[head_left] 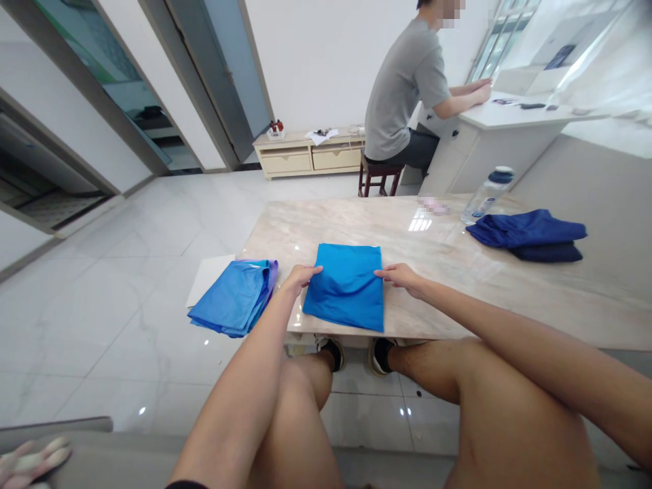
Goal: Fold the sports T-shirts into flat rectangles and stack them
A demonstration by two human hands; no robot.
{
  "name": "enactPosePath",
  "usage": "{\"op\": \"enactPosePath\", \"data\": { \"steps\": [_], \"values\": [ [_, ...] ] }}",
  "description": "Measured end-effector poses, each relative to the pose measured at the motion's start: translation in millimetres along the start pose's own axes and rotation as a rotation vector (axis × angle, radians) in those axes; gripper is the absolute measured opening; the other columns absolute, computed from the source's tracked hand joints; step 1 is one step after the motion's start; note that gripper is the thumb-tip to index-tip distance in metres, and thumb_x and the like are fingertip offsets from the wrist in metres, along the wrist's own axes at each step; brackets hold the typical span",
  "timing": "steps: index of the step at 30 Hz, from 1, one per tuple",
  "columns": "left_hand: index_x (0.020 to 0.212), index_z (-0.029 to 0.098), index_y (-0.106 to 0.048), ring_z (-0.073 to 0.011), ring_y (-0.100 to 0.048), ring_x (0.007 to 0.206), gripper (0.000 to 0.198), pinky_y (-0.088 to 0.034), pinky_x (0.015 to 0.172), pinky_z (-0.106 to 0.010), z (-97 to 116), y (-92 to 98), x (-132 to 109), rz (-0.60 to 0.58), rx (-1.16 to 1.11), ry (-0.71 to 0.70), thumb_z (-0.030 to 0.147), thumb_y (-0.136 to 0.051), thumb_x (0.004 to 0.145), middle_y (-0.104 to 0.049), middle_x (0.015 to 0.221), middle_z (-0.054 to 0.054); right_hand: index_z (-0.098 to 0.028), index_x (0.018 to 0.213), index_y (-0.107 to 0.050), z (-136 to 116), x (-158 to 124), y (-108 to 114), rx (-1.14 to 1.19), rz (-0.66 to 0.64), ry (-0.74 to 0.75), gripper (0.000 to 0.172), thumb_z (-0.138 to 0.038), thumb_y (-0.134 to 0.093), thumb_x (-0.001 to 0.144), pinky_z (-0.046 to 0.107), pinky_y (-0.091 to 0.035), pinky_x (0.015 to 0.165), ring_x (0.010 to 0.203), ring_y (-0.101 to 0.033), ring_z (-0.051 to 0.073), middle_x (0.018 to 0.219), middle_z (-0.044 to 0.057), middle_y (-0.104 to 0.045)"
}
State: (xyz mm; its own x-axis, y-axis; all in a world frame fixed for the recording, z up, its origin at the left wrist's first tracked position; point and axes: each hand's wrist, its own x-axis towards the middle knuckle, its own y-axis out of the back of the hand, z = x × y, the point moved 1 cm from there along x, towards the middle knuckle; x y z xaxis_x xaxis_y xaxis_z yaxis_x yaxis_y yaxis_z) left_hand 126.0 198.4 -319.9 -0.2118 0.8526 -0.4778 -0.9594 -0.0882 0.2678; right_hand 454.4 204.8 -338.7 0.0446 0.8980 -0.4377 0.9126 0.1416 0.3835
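Note:
A bright blue cloth, folded into a rough square, lies at the front edge of the marble-topped table. My left hand pinches its left edge between thumb and fingers. On the opposite side, my right hand grips the right edge in the same way. A few creases run across the middle of the cloth. Left of my left forearm sits a stack of folded blue cloths, with a purple one showing at its edge.
A dark blue cloth lies bunched at the table's right, beside a clear water bottle. Under the folded stack a white board shows. Beyond the table, a person in grey sits on a stool at a white desk.

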Motion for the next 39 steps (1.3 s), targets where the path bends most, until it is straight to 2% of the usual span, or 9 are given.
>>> {"op": "enactPosePath", "data": {
  "steps": [5,10,18,20,23,25,29,34,39],
  "values": [
    [0.087,0.02,-0.08,-0.027,-0.074,0.104,0.052,-0.054,0.09,-0.035,15.4,10.1,-18.0,-0.03,-0.119,-0.095,0.054,-0.102,0.054,-0.083,0.098,-0.01,-0.018,0.083,-0.08,-21.2,-6.0,19.1,0.102,0.081,0.165,0.029,-0.045,-0.092,0.079,0.031,-0.053,0.08,0.095,-0.073,0.023,0.091,0.008,-0.082],
    [0.098,0.02,-0.083,-0.028,-0.071,0.115,0.063,-0.051,0.099,-0.036,29.9,17.0,-38.7,-0.018,-0.23,-0.281,0.063,-0.1,0.055,-0.083,0.11,-0.01,-0.017,0.087,-0.08,-39.0,-17.3,39.8,0.199,0.219,0.403,0.049,-0.062,-0.093,0.073,0.035,-0.056,0.085,0.092,-0.072,0.025,0.091,0.009,-0.081],
    [0.092,0.018,-0.084,-0.028,-0.073,0.105,0.049,-0.057,0.095,-0.038,62.8,10.4,-73.5,0.163,-0.281,-0.652,0.057,-0.097,0.067,-0.081,0.101,-0.009,-0.021,0.091,-0.075,-59.7,-32.2,63.9,0.177,0.546,0.716,0.049,-0.068,-0.081,0.083,0.038,-0.055,0.09,0.103,-0.069,0.025,0.116,0.011,-0.078],
    [0.085,0.018,-0.082,-0.0286,-0.073,0.109,0.045,-0.058,0.094,-0.037,68.3,7.9,-81.1,0.19,-0.244,-0.73,0.057,-0.096,0.069,-0.08,0.109,-0.011,-0.022,0.092,-0.072,-60.9,-33.1,66.2,0.19,0.532,0.77,0.044,-0.065,-0.077,0.088,0.037,-0.055,0.091,0.107,-0.069,0.025,0.121,0.011,-0.077],
    [0.078,0.018,-0.079,-0.0295,-0.073,0.112,0.045,-0.059,0.093,-0.036,71.3,5.1,-90.0,0.129,-0.207,-0.783,0.06,-0.095,0.071,-0.08,0.121,-0.013,-0.023,0.094,-0.068,-60.0,-34.2,69.2,0.211,0.48,0.802,0.04,-0.062,-0.07,0.095,0.037,-0.055,0.09,0.099,-0.069,0.022,0.102,0.006,-0.075],
    [0.079,0.018,-0.08,-0.0288,-0.073,0.106,0.045,-0.059,0.093,-0.037,69.8,5.5,-93.2,0.123,-0.184,-0.756,0.06,-0.096,0.069,-0.081,0.113,-0.013,-0.023,0.095,-0.067,-58.9,-35.8,71.2,0.184,0.503,0.821,0.037,-0.06,-0.068,0.097,0.037,-0.055,0.089,0.094,-0.067,0.022,0.094,0.004,-0.071],
    [0.087,0.018,-0.084,-0.0259,-0.072,0.096,0.045,-0.057,0.093,-0.037,63.3,12.8,-92.6,0.153,-0.177,-0.612,0.056,-0.097,0.068,-0.08,0.092,-0.008,-0.023,0.096,-0.071,-59.9,-42.0,72.1,0.06,0.622,0.868,0.034,-0.056,-0.073,0.095,0.039,-0.056,0.09,0.097,-0.064,0.023,0.111,0.008,-0.067],
    [0.083,0.016,-0.08,-0.0235,-0.074,0.087,0.033,-0.06,0.09,-0.036,53.9,15.6,-84.3,-0.094,-0.279,-0.298,0.045,-0.094,0.074,-0.08,0.087,-0.01,-0.023,0.093,-0.072,-70.4,-53.5,62.6,0.043,0.559,0.81,0.035,-0.057,-0.069,0.098,0.039,-0.053,0.089,0.091,-0.065,0.023,0.096,0.006,-0.072],
    [0.08,0.02,-0.072,-0.0222,-0.075,0.078,0.027,-0.063,0.079,-0.033,39.9,-7.2,-72.8,-0.235,-0.254,0.024,0.044,-0.081,0.087,-0.078,0.078,-0.009,-0.023,0.094,-0.07,-80.1,-59.3,50.0,0.146,0.455,0.797,0.045,-0.068,-0.068,0.095,0.035,-0.053,0.087,0.089,-0.067,0.022,0.091,0.005,-0.075]
  ]
}}
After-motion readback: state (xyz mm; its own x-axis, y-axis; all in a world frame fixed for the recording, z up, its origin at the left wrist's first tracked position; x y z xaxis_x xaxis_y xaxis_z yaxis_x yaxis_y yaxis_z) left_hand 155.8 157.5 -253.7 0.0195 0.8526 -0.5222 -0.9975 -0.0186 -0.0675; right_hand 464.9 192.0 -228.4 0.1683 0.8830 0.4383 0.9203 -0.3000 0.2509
